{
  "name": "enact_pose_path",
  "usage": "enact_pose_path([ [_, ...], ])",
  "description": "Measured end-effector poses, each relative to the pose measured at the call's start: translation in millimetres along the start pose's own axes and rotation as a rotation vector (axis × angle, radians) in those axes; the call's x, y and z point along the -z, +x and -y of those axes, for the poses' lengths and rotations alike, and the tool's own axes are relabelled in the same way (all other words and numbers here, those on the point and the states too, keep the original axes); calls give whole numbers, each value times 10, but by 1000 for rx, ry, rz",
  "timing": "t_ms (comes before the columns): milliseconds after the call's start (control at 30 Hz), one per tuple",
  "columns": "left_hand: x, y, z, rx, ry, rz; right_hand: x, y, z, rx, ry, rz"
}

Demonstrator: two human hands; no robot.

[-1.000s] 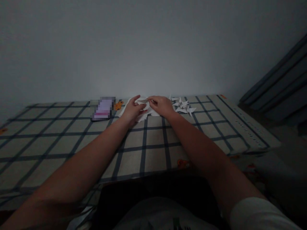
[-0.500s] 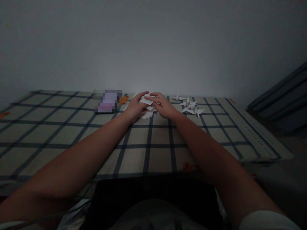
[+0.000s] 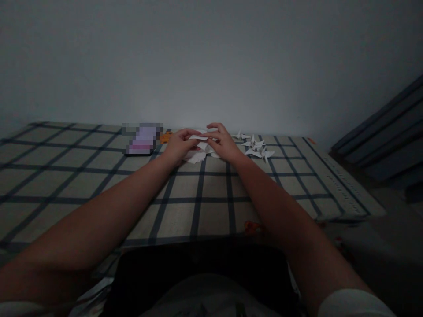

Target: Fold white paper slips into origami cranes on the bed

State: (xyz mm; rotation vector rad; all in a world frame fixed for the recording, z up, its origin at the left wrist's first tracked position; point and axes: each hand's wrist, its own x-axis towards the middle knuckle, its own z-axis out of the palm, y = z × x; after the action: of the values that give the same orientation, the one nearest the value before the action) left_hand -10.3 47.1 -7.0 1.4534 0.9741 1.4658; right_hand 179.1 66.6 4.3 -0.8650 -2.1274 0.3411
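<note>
A small sheet of white paper (image 3: 198, 138) is held between my two hands near the back of the table. My left hand (image 3: 179, 146) pinches its left side with thumb and fingers. On the right side, the fingertips of my right hand (image 3: 223, 143) close on the paper, with one finger raised. Beneath the hands lie several loose white paper sheets (image 3: 194, 156), partly covered by them. To the right of my right hand sit several folded white paper cranes (image 3: 257, 147) in a loose cluster.
A phone (image 3: 143, 140), blurred into blocks, lies left of my hands. Beside it is an orange patch (image 3: 165, 137). A checked cloth (image 3: 211, 215) covers the table, which meets a plain wall (image 3: 211, 66) at the back. A dark slatted object (image 3: 390, 127) stands at the right.
My hands have drawn slightly apart, and the held paper now shows as a narrower, flatter strip between them. The whole view has shifted, with the table things sitting a little farther left.
</note>
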Motion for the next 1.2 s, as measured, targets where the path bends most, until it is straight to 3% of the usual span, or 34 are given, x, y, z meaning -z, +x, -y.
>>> enact_pose_path([
  [233, -39, -26, -42, 121, -168, -64, -10, 48, -83, -113, 73, -27],
  [533, -33, 16, 19, 134, -242, -97, -22, 31, -139, -48, 84, 77],
  [733, -68, -9, 1, 110, -111, -91, 45, 2, 25, -106, -127, 10],
  [933, -58, 5, 34, 166, 3, -148, 80, -21, 158, -150, -406, 111],
  [1067, -71, 6, 16, 185, -105, -154, 82, -15, 172, -124, -444, 129],
  [1200, -96, -31, -1, 158, -73, -102, 92, -10, 195, -170, -407, 131],
])
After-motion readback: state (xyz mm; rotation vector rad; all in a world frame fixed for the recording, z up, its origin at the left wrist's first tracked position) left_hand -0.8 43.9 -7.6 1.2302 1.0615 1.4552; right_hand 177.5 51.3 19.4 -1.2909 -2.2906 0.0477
